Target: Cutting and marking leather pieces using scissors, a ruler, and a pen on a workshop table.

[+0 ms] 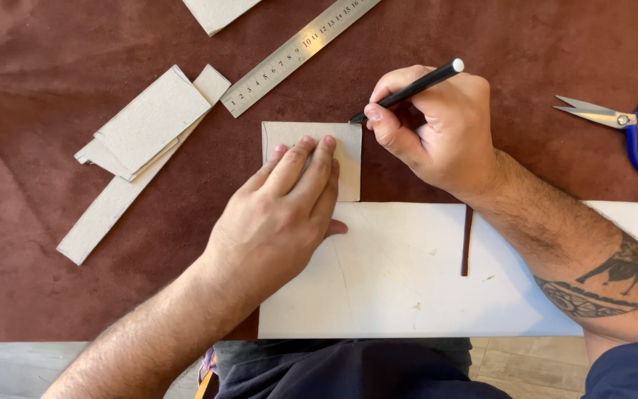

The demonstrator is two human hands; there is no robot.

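- Cardboard, a small grey rectangular piece (334,148), lies flat on the brown suede-like sheet (38,281) covering the counter, near the middle of the view, its lower edge meeting the large white sheet (400,273).
- Left hand (282,210) rests palm down on that piece, fingers flat and spread over its lower half, the grip released and pressing rather than grasping.
- Right hand (437,122) has its grip clenched around a slim black pencil with a white end (411,90); the tip touches the piece's upper right corner.
- A faint drawn line runs along the piece's left and top edges.
- The white sheet has a narrow slit cut down from its top edge, just beside the right forearm.
- A steel ruler (297,52) lies slantwise above the piece.
- Loose grey cardboard strips and offcuts (142,133) are stacked to the left, well apart.
- Blue-handled scissors (629,125) lie at the far right.
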